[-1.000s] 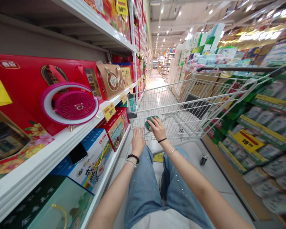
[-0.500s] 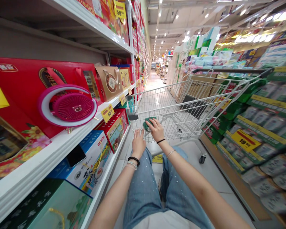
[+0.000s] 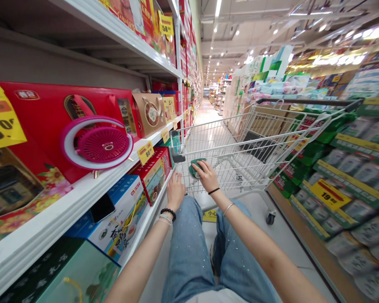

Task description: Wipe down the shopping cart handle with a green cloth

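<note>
A white wire shopping cart (image 3: pixel 240 143) stands in the aisle just in front of my knees. My right hand (image 3: pixel 206 176) presses a green cloth (image 3: pixel 196 166) against the cart's near wire wall, fingers curled over it. My left hand (image 3: pixel 176 190) rests against the cart's near left corner, fingers bent on the wire. A bead bracelet circles my left wrist, and a black band and a thin bangle circle the right one.
White shelves (image 3: pixel 82 189) on the left hold red gift boxes, a pink round fan (image 3: pixel 97 143), a dark phone (image 3: pixel 101 207) and yellow price tags. Stacked green and grey packs (image 3: pixel 344 168) line the right. The tiled aisle runs on ahead.
My left hand has slid a little left toward the cart's corner. The right hand with the cloth has shifted slightly on the wire. The view has moved slightly.
</note>
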